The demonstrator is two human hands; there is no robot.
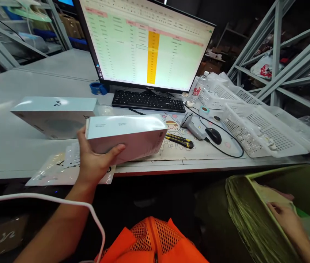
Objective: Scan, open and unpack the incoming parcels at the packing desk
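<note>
My left hand (96,159) grips a white box (127,140) by its left end, thumb across the near side, and holds it tilted at the table's front edge. Behind it, to the left, stands a similar white box (59,103) with a dark squiggle logo on top. Under my left wrist lies a pale plastic bag (45,171) with small printed papers. My right hand (286,219) is down inside a green bin (242,204) at the lower right. Its fingers are curled close together beside a pale yellowish sheet (270,195); what they hold, if anything, is unclear.
A monitor (133,47) with a spreadsheet stands behind a black keyboard (146,101). Right of the held box lie a utility knife (179,140), a barcode scanner (193,127) and a mouse (213,135). White perforated baskets (261,128) line the right side. A white cable (48,198) crosses my left forearm.
</note>
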